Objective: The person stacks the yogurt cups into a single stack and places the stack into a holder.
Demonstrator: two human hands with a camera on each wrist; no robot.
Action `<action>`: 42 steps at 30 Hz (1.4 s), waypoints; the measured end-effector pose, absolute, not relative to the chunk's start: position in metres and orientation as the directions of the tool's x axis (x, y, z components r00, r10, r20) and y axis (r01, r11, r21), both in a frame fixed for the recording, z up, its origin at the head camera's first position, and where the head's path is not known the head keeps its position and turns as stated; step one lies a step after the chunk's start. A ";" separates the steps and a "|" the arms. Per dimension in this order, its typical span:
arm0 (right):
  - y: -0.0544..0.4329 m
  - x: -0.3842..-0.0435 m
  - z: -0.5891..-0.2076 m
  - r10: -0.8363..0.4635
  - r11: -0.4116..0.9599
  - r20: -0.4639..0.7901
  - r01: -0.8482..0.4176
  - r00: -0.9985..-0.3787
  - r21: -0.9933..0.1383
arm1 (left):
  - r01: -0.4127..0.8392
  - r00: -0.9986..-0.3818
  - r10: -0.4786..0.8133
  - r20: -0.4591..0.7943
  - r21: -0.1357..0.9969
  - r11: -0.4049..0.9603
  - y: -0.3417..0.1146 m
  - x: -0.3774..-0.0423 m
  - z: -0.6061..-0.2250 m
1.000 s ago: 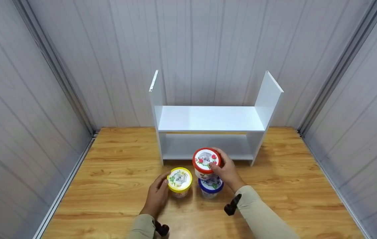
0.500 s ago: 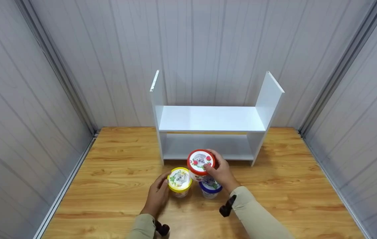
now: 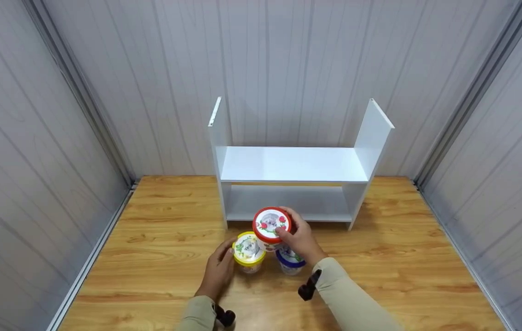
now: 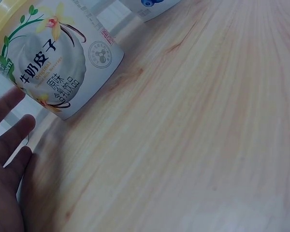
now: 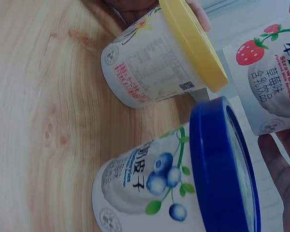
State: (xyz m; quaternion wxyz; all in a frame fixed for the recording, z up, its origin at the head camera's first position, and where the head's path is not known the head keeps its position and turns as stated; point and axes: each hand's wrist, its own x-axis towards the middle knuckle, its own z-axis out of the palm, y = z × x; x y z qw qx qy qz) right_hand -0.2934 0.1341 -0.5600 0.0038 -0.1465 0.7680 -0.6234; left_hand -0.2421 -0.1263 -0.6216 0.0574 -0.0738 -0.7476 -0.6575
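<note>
My right hand (image 3: 301,238) grips a tub with a red lid (image 3: 272,224), printed with strawberries, and holds it raised above two other tubs. In the right wrist view the held strawberry tub (image 5: 275,72) is partly cut off by the frame. A yellow-lidded tub (image 3: 249,250) with vanilla flowers stands upright on the table. Against its left side lies my left hand (image 3: 217,269), fingers spread and fairly straight in the left wrist view, beside the tub's wall (image 4: 72,58). The blue-lidded blueberry tub (image 3: 291,262) stands just right of the yellow one, partly hidden by my right hand and the red-lidded tub.
Behind the tubs stands a white two-level shelf (image 3: 293,164) with tall side panels. The wooden table (image 3: 150,257) is bounded by pale panelled walls (image 3: 261,69) at the back and both sides.
My right hand has moved left with the red-lidded tub, from over the blue lid to between the blue and yellow lids. The left hand and the standing tubs keep their places.
</note>
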 end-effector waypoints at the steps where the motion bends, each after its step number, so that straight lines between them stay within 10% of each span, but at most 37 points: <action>1: 0.133 -0.293 -0.560 -0.235 0.181 0.176 -0.221 -0.956 -0.958 | 0.188 -0.982 0.036 0.185 0.974 0.125 -0.127 -0.243 -0.623; 42: 0.094 -0.292 -0.565 -0.344 0.124 0.169 -0.223 -0.924 -0.967 | 0.150 -0.988 -0.009 0.153 0.979 0.141 -0.128 -0.258 -0.660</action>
